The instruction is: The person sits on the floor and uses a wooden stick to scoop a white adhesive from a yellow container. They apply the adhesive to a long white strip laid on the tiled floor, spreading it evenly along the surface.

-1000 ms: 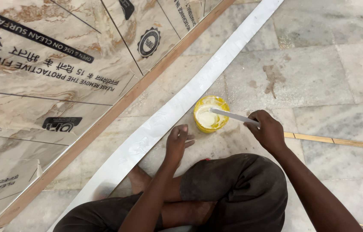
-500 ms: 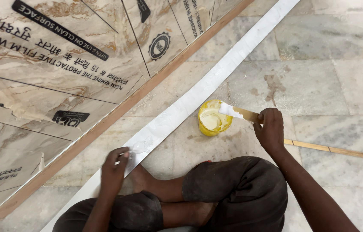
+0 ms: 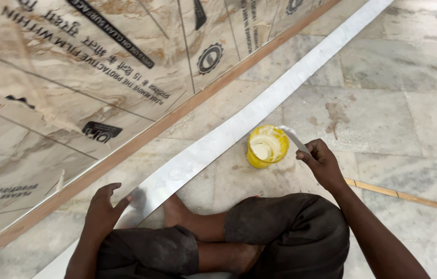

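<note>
Soft, even daylight fills the scene, fairly bright, with no hard shadows; only a faint shade lies under the hands and around the yellow tub between them. The white strip beyond the left hand shows a mild sheen. Focus is sharp throughout, though lines bow slightly toward the frame edges

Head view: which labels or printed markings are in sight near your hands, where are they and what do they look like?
Protective film: covers the marble-patterned board at upper left; clear, with repeated lines of black print.
Round emblems: on that film; black, gear-edged circles.
Black bars: diagonal strips with light lettering.
Yellow tub: beside the right hand; no label visible.
</note>
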